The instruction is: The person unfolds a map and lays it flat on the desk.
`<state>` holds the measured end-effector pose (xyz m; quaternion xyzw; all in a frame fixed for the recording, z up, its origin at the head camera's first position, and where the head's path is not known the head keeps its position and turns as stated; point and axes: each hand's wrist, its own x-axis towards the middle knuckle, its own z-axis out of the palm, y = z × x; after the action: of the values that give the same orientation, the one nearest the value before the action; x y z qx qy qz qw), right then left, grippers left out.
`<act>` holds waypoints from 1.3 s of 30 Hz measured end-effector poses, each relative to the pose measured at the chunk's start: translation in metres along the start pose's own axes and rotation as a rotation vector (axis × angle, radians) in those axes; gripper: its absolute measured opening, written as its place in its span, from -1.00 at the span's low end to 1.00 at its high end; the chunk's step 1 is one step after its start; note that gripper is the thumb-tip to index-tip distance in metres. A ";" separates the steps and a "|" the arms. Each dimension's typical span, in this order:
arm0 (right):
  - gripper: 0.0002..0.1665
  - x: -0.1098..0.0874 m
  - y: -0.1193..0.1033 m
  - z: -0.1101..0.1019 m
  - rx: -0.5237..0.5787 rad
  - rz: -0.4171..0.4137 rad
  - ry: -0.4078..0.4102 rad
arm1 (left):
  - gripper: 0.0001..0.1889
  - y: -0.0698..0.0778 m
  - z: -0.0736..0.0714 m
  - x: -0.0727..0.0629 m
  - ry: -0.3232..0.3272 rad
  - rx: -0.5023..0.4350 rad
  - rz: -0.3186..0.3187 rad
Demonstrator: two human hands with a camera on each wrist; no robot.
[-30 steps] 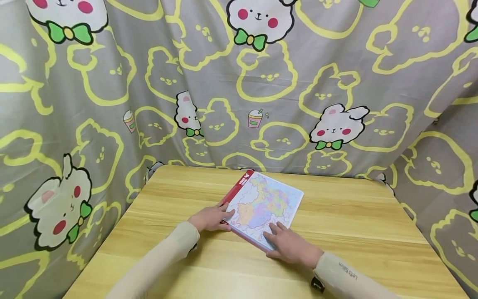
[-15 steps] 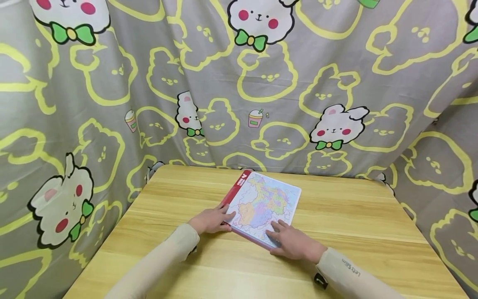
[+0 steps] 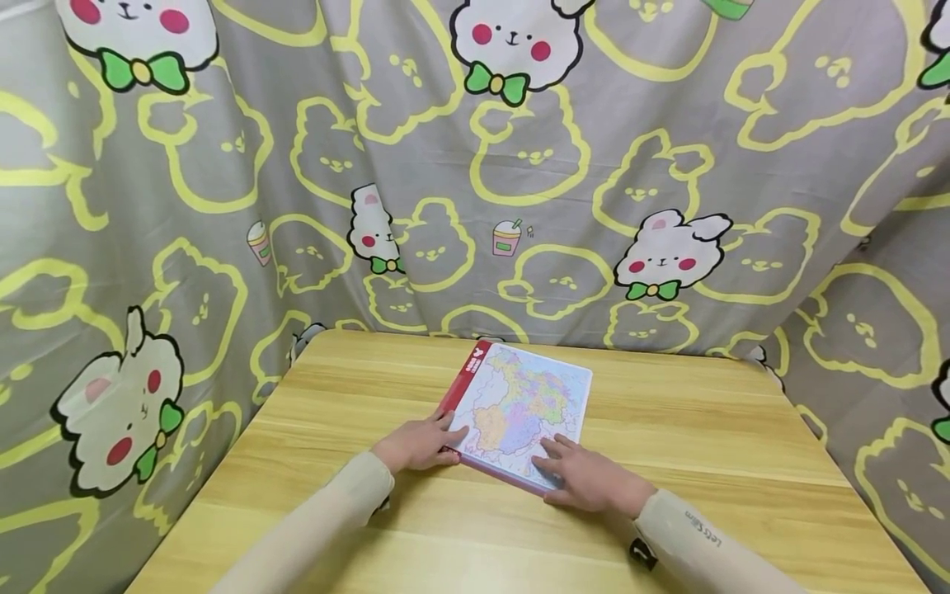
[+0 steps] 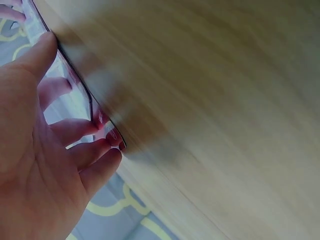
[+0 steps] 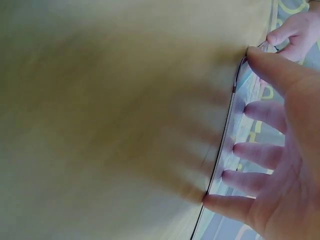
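Observation:
A flat map board (image 3: 523, 400) with a colourful printed map and a red band along its left side lies at an angle on the table. On its near left corner rests my left hand (image 3: 416, 443), fingers on the top face and thumb at the near edge. My right hand (image 3: 590, 477) touches the near right corner, its fingers spread over the map. In the left wrist view, the fingers (image 4: 72, 130) reach along the board's red edge. Seen from the right wrist, the fingertips (image 5: 235, 148) lie along the board's side, fairly straight.
The wooden table (image 3: 712, 445) has rounded far corners. A grey curtain (image 3: 438, 181) with yellow outlines and rabbit faces hangs behind it and along both sides. The board's far corner lies close to the table's back edge.
The board has turned a little counterclockwise, its far end moving left and its near right corner moving right. My right hand has shifted slightly right with it; the left hand stays nearly in place.

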<state>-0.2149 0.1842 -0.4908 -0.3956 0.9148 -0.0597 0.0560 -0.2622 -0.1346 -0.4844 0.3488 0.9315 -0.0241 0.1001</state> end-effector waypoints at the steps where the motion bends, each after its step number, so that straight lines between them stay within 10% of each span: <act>1: -0.31 0.000 0.001 0.000 0.002 0.001 -0.003 | -0.40 0.001 0.000 -0.001 0.001 0.001 0.002; 39: -0.47 -0.005 0.009 -0.003 0.005 0.034 0.017 | -0.46 0.018 -0.001 -0.002 0.012 0.009 -0.017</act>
<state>-0.2180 0.1939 -0.4893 -0.3795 0.9216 -0.0644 0.0502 -0.2495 -0.1222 -0.4825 0.3417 0.9349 -0.0271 0.0926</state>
